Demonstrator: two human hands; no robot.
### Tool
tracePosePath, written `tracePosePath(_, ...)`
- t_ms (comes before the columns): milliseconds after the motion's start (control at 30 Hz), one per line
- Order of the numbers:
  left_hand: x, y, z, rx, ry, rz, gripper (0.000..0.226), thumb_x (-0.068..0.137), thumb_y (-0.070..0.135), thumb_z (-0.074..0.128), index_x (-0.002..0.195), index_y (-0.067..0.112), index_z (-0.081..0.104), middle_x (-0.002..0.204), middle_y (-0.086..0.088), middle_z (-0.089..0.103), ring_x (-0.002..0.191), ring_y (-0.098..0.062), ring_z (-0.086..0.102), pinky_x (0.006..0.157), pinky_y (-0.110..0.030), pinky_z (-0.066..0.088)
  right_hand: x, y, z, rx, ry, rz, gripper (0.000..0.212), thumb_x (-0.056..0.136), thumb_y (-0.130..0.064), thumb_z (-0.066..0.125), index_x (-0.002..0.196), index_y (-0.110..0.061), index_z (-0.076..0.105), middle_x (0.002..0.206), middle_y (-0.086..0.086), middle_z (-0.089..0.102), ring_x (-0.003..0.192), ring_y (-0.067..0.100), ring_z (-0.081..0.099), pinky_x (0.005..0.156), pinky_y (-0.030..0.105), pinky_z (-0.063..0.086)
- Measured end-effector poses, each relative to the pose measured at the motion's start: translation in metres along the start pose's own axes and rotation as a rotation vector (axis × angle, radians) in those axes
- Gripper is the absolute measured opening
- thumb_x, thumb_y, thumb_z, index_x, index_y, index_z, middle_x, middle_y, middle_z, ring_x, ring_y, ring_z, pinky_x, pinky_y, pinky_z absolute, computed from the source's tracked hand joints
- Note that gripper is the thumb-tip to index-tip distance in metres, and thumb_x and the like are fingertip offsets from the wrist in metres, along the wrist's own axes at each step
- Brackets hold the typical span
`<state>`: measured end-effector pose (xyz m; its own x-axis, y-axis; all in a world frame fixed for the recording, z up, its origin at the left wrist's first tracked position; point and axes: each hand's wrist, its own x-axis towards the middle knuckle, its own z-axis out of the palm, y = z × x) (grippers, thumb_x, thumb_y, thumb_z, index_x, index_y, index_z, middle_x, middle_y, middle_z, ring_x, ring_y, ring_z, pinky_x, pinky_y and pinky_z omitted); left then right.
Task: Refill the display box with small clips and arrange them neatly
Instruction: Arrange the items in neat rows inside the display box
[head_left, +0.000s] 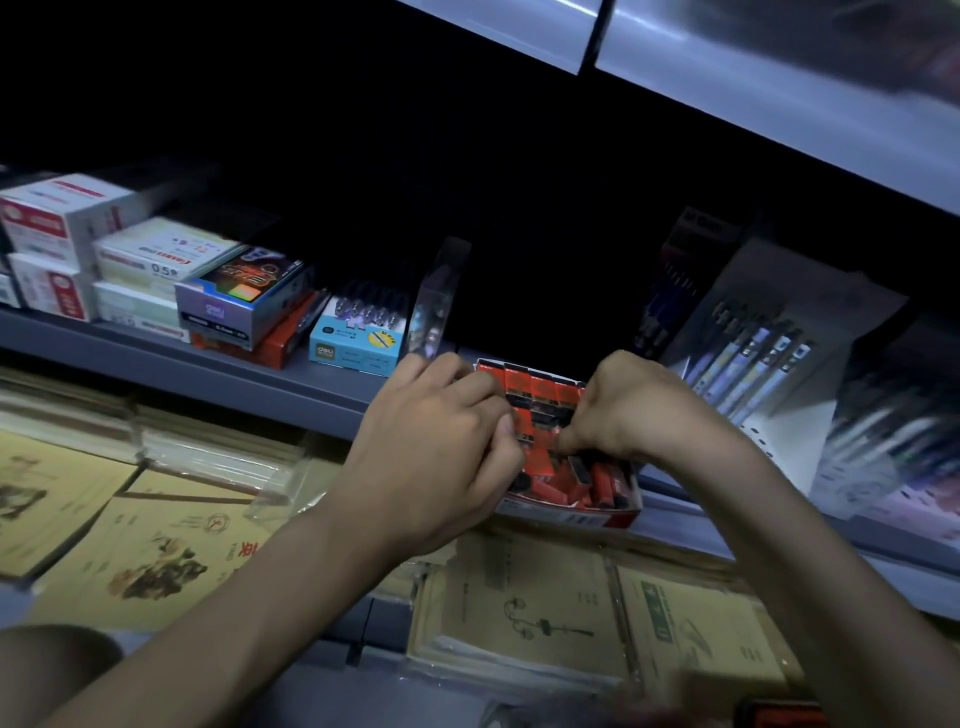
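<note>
A red display box (571, 517) sits at the front edge of the shelf (291, 382), near the middle. Both hands are over it. The left hand (436, 441) comes in from the left side of the box. Its fingers are curled, and the tips pinch one red pack (523, 432) in the middle of the box. The right hand (623, 410) comes in from the right side. Its fingers curl down into the box and its thumb points left at the same pack. I cannot tell if it grips anything.

The pack is right between the two hands, and the left hand is the nearer one. It stands with its long side up, like the row behind it. I think the next move is to push it back tight against that row.

There is one box and there are two hands. At the back of the box I count about four clip packs (540, 387) standing side by side. At the front lies a messy pile of loose packs (571, 480), too jumbled to count. They still need to be stood up.
</note>
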<state>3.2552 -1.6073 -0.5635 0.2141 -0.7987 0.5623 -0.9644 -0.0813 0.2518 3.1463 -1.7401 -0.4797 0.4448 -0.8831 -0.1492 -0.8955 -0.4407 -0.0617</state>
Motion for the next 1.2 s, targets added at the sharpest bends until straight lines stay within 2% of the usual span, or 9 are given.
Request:
tracePosePath(167, -0.001, 0.000, 0.000, -0.008, 0.002, -0.009, 0.047, 0.100, 0.035, 0.034, 0.095, 0.019, 0.077, 0.096, 0.007, 0.071, 0.094, -0.018, 0.056, 0.086, -0.042, 0.041, 0.001, 0.019, 0.002, 0.316, -0.042, 0.035, 0.027, 0.067, -0.025, 0.089, 0.078, -0.003, 0.079, 0.079, 0.014, 0.078, 0.077, 0.025, 0.074, 0.079, 0.044, 0.062)
tracePosePath(300, -0.001, -0.001, 0.000, -0.006, 0.001, -0.005, 0.046, 0.101, 0.035, 0.034, 0.096, 0.019, 0.077, 0.097, 0.008, 0.070, 0.094, -0.018, 0.055, 0.087, -0.042, 0.041, -0.006, 0.026, -0.005, 0.479, -0.059, -0.021, 0.015, 0.077, -0.018, 0.084, 0.084, -0.005, 0.082, 0.082, 0.010, 0.078, 0.071, 0.015, 0.066, 0.063, 0.024, 0.050)
tracePosePath(367, -0.001, -0.001, 0.001, -0.003, -0.002, -0.002, 0.046, 0.101, 0.035, 0.034, 0.096, 0.019, 0.076, 0.098, 0.008, 0.070, 0.094, -0.018, 0.054, 0.087, -0.041, 0.041, -0.008, 0.025, -0.004, 0.486, -0.049, -0.072, 0.012, 0.083, -0.020, 0.081, 0.085, -0.008, 0.082, 0.085, 0.009, 0.078, 0.075, 0.014, 0.069, 0.063, 0.024, 0.049)
tracePosePath(433, -0.001, -0.001, 0.001, 0.002, 0.000, -0.003, 0.046, 0.101, 0.035, 0.033, 0.095, 0.019, 0.076, 0.098, 0.008, 0.070, 0.094, -0.018, 0.054, 0.087, -0.041, 0.041, -0.006, 0.024, 0.001, 0.476, -0.021, -0.126, 0.009, 0.085, -0.022, 0.080, 0.080, -0.017, 0.083, 0.081, 0.004, 0.079, 0.083, 0.019, 0.073, 0.070, 0.030, 0.054)
tracePosePath(567, 0.000, -0.001, 0.001, 0.005, 0.009, -0.005, 0.046, 0.101, 0.035, 0.033, 0.093, 0.018, 0.076, 0.096, 0.007, 0.071, 0.093, -0.019, 0.055, 0.086, -0.042, 0.041, -0.001, 0.027, 0.015, 0.361, 0.093, -0.174, 0.017, 0.087, -0.024, 0.077, 0.071, -0.030, 0.079, 0.073, -0.015, 0.074, 0.077, 0.006, 0.069, 0.067, 0.026, 0.052)
tracePosePath(733, 0.001, -0.001, 0.001, 0.007, 0.003, -0.003, 0.047, 0.101, 0.035, 0.032, 0.094, 0.018, 0.076, 0.097, 0.007, 0.070, 0.094, -0.019, 0.055, 0.086, -0.042, 0.041, 0.000, 0.030, 0.015, 0.400, 0.143, -0.193, 0.010, 0.083, -0.022, 0.080, 0.076, -0.025, 0.075, 0.067, -0.009, 0.074, 0.072, 0.008, 0.071, 0.071, 0.029, 0.057)
tracePosePath(933, 0.000, 0.000, 0.001, 0.005, 0.023, -0.007, 0.048, 0.101, 0.034, 0.032, 0.095, 0.018, 0.077, 0.096, 0.007, 0.071, 0.093, -0.020, 0.056, 0.083, -0.043, 0.041, 0.000, 0.031, 0.017, 0.491, 0.099, -0.198, 0.011, 0.082, -0.023, 0.082, 0.082, -0.022, 0.071, 0.066, -0.005, 0.073, 0.062, 0.005, 0.067, 0.065, 0.027, 0.052)
tracePosePath(1067, 0.001, 0.000, 0.001, 0.003, 0.026, -0.007, 0.048, 0.101, 0.034, 0.032, 0.094, 0.019, 0.077, 0.096, 0.007, 0.071, 0.093, -0.019, 0.056, 0.083, -0.042, 0.041, -0.005, 0.032, 0.019, 0.429, 0.101, -0.286, 0.026, 0.085, -0.017, 0.077, 0.099, -0.032, 0.061, 0.068, -0.009, 0.074, 0.053, -0.001, 0.064, 0.058, 0.023, 0.044)
tracePosePath(1200, 0.002, 0.000, 0.002, 0.001, 0.040, -0.005, 0.047, 0.101, 0.034, 0.032, 0.092, 0.019, 0.076, 0.095, 0.008, 0.071, 0.092, -0.018, 0.055, 0.083, -0.041, 0.040, -0.006, 0.037, 0.026, 0.356, 0.137, -0.333, 0.019, 0.089, -0.017, 0.073, 0.099, -0.033, 0.070, 0.070, -0.007, 0.074, 0.058, 0.000, 0.064, 0.055, 0.018, 0.045)
